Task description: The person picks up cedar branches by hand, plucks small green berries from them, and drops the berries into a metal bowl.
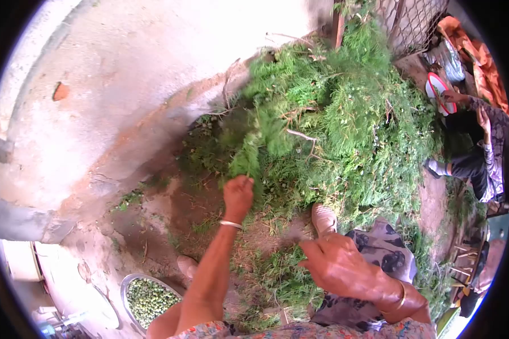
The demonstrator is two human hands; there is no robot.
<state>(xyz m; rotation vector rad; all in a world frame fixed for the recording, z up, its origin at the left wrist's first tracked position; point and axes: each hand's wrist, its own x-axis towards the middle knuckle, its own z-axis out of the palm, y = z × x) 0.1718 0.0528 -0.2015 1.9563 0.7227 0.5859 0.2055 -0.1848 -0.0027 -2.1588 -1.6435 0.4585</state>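
Left hand [238,199] grips a feathery bright-green sprig [245,158]; right hand [345,266], can't tell its hold; silvery metal bowl [124,292] brims with small pale-green bits [148,300].

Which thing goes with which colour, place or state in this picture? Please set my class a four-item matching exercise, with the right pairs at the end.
Column one
1. Left hand
2. Right hand
3. Bowl
4. Crumpled sheet

Column two
A. Filled with small green pieces, at the lower left
B. Orange, at the upper right
C. Gripping a leafy green sprig
D. Gold-coloured bangle on its wrist

Right pairs: 1-C, 2-D, 3-A, 4-B
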